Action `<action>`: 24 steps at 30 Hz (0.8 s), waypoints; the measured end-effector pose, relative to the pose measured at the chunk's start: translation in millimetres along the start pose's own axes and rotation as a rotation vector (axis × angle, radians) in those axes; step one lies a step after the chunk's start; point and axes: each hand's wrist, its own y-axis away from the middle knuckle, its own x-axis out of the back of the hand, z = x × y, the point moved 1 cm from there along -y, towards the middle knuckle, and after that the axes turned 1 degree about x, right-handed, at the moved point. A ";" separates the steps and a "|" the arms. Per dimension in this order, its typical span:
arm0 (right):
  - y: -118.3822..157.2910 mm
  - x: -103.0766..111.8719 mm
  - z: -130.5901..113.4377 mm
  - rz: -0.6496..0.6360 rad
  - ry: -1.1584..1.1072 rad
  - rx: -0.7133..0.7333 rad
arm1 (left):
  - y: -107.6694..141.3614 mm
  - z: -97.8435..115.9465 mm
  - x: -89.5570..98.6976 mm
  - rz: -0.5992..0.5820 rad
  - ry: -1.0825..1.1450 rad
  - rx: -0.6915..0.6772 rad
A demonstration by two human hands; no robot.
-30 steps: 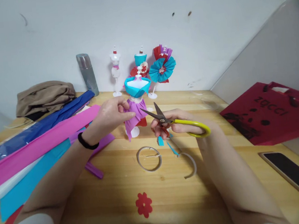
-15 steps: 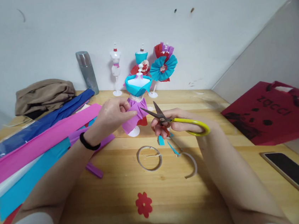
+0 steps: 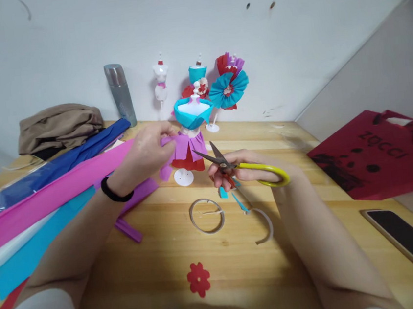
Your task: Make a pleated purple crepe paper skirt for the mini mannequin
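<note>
A small white dress form (image 3: 193, 109) stands at mid-table, with a teal paper wrap (image 3: 188, 119) round its top and a purple crepe paper skirt (image 3: 193, 143) over a red layer (image 3: 187, 164). My left hand (image 3: 150, 148) is closed on the skirt's left part, pulling the purple paper out sideways. My right hand (image 3: 235, 168) grips yellow-handled scissors (image 3: 263, 170). Their blades are apart and point left, close to the skirt's lower right edge. Below lie a ring of tape (image 3: 191, 217), a curved strip (image 3: 269, 224), small teal scraps (image 3: 223, 192) and a red paper flower (image 3: 198, 279).
Coloured crepe paper rolls (image 3: 58, 185) cover the left side. Behind them are a brown cloth (image 3: 59, 125) and a grey bottle (image 3: 121, 94). Other dress forms (image 3: 161, 75) line the wall, one with a teal rosette (image 3: 229, 90). A red bag (image 3: 376, 156) and a phone (image 3: 404, 247) are at right.
My left hand has moved slightly left and up, and now pulls the purple paper to the left. More of the red layer and the form's base shows. The scissors are nearly unmoved.
</note>
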 end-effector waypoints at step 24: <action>-21.0 -29.1 30.4 -0.049 -0.290 -0.042 | -13.8 -17.1 5.0 -0.193 0.214 0.009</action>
